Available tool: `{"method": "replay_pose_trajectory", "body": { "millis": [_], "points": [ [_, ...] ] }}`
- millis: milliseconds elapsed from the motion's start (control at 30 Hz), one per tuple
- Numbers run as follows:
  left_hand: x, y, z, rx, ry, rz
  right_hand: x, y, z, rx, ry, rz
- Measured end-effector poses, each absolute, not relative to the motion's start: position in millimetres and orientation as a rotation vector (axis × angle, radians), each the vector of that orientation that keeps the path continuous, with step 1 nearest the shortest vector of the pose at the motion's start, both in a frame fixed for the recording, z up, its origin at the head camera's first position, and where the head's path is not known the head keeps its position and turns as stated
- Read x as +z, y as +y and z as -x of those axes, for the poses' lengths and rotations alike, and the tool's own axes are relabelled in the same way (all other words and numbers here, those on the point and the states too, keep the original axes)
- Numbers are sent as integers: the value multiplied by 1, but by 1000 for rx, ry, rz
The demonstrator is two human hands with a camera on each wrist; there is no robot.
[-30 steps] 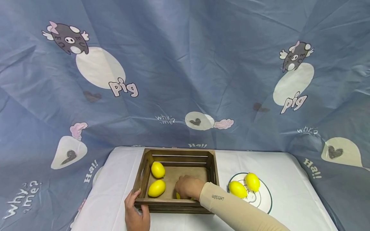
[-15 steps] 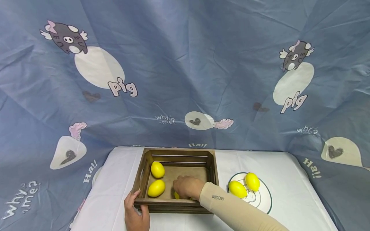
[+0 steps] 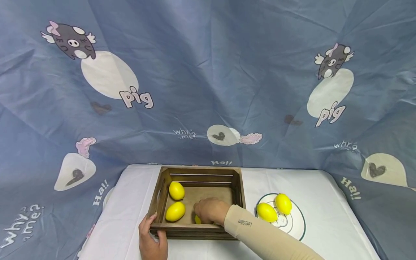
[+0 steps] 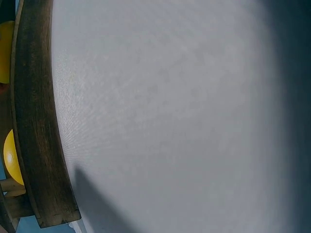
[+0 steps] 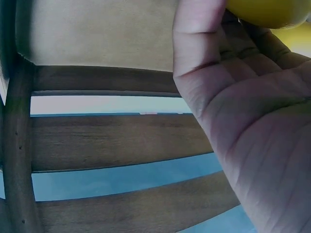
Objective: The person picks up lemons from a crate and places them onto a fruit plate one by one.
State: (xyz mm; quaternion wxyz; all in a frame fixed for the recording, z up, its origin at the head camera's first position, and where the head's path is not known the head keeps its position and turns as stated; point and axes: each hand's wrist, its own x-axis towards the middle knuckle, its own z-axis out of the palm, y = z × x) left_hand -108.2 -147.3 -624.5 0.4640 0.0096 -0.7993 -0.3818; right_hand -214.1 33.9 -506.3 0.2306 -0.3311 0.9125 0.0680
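Observation:
A brown wooden crate (image 3: 195, 226) stands on the table, its front left corner gripped by my left hand (image 3: 152, 238). Two yellow lemons lie along its left side, one lemon (image 3: 176, 190) behind the other lemon (image 3: 175, 211). Down inside the crate, close behind the front wall, my right hand (image 3: 211, 210) holds another lemon (image 5: 272, 9), mostly hidden under the fingers in the head view. The right wrist view shows the fingers curled at this lemon, with more yellow beyond it. In the left wrist view the crate's front wall (image 4: 36, 111) shows, but not the hand.
Right of the crate, a white plate (image 3: 300, 225) with a dark green rim bears two lemons, a left lemon (image 3: 267, 212) and a right lemon (image 3: 284, 204). My right forearm reaches across in front of the plate. Blue printed cloth (image 3: 182, 90) hangs behind the white-covered table (image 3: 312, 180).
My right hand has shifted slightly left inside the crate, with the lemon under its fingers. The left hand keeps its grip on the corner. The whole head view has drifted a little.

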Motion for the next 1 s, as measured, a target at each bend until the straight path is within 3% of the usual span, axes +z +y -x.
{"method": "replay_pose_trajectory", "body": {
  "millis": [1000],
  "points": [
    [-620, -144, 106, -910, -2028, -81, -504, 35, 215, 64, 2526, 938]
  ]
}}
